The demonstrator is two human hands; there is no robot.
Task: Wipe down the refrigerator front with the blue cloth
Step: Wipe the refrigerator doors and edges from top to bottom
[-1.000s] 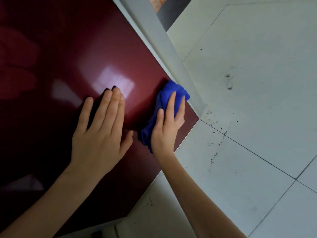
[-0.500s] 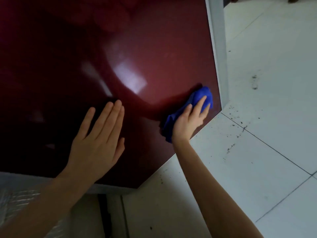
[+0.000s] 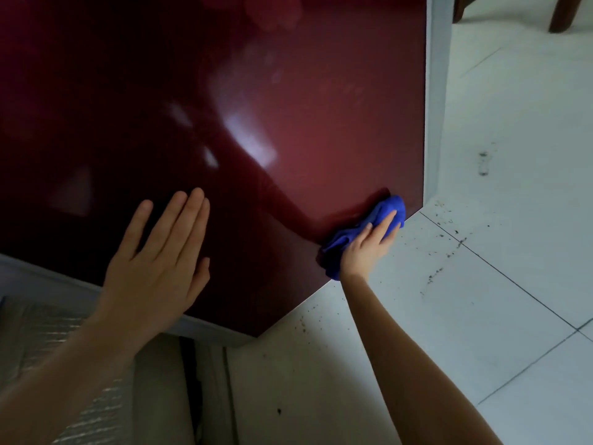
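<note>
The left hand (image 3: 157, 268) lies flat on the dark red refrigerator front (image 3: 321, 107), palm down and fingers straight and close together, grasping nothing. The right hand (image 3: 364, 250) is further out along the door. Its fingers curve over the one blue cloth (image 3: 390, 205) and hold the bunched wad pressed against the glossy panel. The thumb is hidden under the hand. The cloth sits at the lower right corner of the door, just beside the bottom edge. One end pokes out past the fingertips and the other trails back under the wrist.

That makes two bare hands and two bare forearms, with a single cloth between them. The door shows one bright patch of reflected light near its middle and a few fainter ones to the left.

A grey side panel (image 3: 436, 91) runs along the door's right edge, and a grey base strip (image 3: 205, 327) lies under its bottom edge. Below the left forearm is a silvery, textured sheet (image 3: 80, 399). The floor (image 3: 481, 332) is pale tile with dark grout lines, and black specks (image 3: 449, 248) are scattered near the fridge corner. Two dark wooden legs (image 3: 561, 14) of some furniture stand at the top right, well apart from the hands.
</note>
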